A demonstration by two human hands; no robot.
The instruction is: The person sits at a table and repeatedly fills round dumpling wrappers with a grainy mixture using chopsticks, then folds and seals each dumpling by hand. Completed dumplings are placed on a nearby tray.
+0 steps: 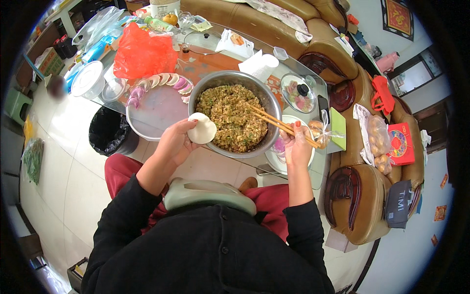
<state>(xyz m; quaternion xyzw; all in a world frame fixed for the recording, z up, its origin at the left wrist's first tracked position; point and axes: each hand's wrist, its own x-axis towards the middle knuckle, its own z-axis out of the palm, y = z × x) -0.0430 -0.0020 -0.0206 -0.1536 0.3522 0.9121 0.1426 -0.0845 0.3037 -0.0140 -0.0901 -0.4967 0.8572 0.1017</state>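
My left hand point(177, 140) holds a round white dumpling wrapper point(202, 129) at the near left rim of a large steel bowl point(275, 102). Chopped, brownish-green filling point(227, 115) nearly fills that bowl. Gripped in my right hand point(297, 146) is a pair of wooden chopsticks point(279, 124), their tips reaching into the filling. To the left, a round tray point(156, 113) carries white and pink-purple dumplings point(165, 79) along its far edge. Partly hidden under my right hand, a white plate point(290, 119) bears purple and white rounds that look like wrappers.
The glass table point(319, 169) also bears a red plastic bag point(145, 51), a glass lid point(297, 92), a paper roll point(267, 64) and a clear tub point(88, 81). A black-lined bin point(110, 131) stands on the floor at left. Brown sofas point(355, 208) lie beyond and right.
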